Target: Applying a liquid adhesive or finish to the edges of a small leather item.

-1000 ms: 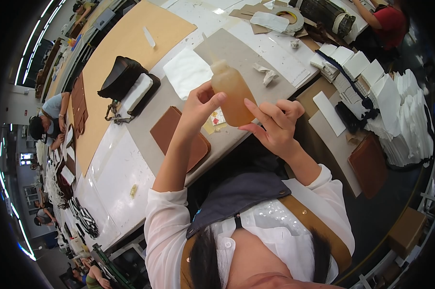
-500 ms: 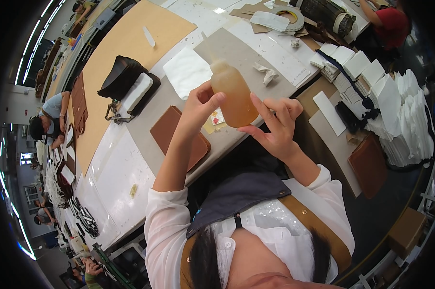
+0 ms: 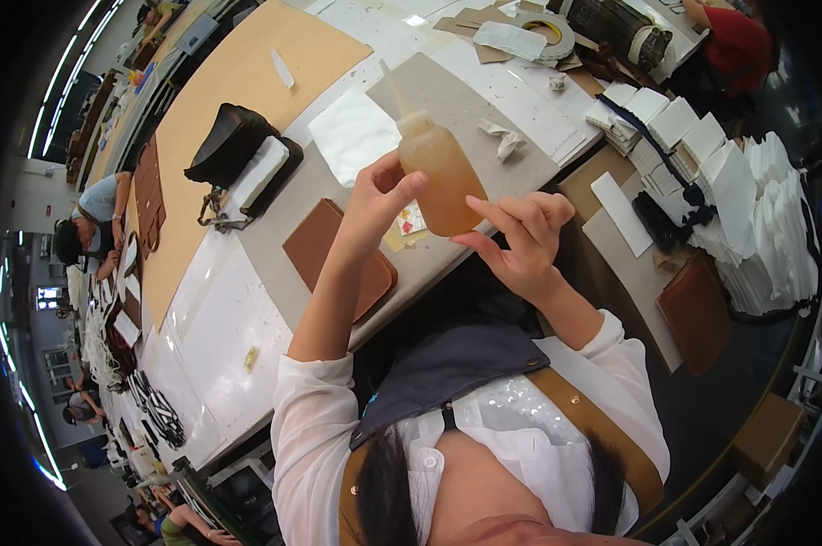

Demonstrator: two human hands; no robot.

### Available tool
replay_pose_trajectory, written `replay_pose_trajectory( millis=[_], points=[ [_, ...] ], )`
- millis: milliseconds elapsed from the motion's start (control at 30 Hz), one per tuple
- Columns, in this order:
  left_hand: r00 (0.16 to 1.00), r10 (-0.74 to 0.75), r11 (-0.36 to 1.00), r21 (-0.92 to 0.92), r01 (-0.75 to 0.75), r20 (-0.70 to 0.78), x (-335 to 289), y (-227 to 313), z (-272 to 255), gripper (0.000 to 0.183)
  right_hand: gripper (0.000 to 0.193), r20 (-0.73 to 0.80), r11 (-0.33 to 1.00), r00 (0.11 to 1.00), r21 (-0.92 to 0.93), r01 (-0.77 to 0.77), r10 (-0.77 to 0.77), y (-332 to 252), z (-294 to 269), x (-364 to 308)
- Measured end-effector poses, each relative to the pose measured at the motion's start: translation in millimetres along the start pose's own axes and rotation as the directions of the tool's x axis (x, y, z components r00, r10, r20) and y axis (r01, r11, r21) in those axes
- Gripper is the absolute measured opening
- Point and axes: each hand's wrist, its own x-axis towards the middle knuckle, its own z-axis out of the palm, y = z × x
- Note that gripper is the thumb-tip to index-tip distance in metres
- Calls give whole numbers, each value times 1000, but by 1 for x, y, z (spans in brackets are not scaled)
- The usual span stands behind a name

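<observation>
In front of me I hold up a translucent squeeze bottle (image 3: 443, 177) with amber liquid inside and a thin pointed nozzle that tilts up to the left. My left hand (image 3: 385, 193) is closed round its left side, the thumb lying across the front. With thumb and index finger my right hand (image 3: 525, 232) pinches the lower right part of the bottle near its base; its other fingers are curled. Below my left forearm lies a brown leather piece (image 3: 318, 235), partly hidden. Behind the bottle a small patterned card (image 3: 412, 219) shows on the grey board (image 3: 293, 273).
A white cloth (image 3: 349, 135) lies beyond my left hand, with a black bag (image 3: 233, 150) left of it. Crumpled paper (image 3: 502, 141) and a tape roll (image 3: 552, 38) are farther off. White stacked pieces (image 3: 766, 227) stand at right. Co-workers sit at left.
The bottle's nozzle and neck look sharper now, and the bottle has shifted slightly. My right fingers have moved a little on its base. A person at lower left has stretched out an arm.
</observation>
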Motion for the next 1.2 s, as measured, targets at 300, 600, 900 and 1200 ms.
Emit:
replay_pose_trajectory(
  millis=[300, 600, 900, 1200],
  points=[
    [977, 25, 999, 33, -18, -213, 5, -5, -1, 55, 26, 121, 935, 958, 215, -281, 260, 67, 25, -4],
    [967, 31, 999, -34, -41, -255, 12, -29, -15, 56, 15, 208, 900, 876, -69, -431, 435, 140, 80, -31],
    [966, 13, 999, -48, -26, -257, 12, -31, -12, 52, 22, 331, 725, 705, 86, -684, 627, 119, 73, -21],
    [970, -19, 995, -98, -5, -241, 15, -27, -7, 54, 29, 570, 283, 620, 571, -771, 539, 80, 46, 13]
  ],
)
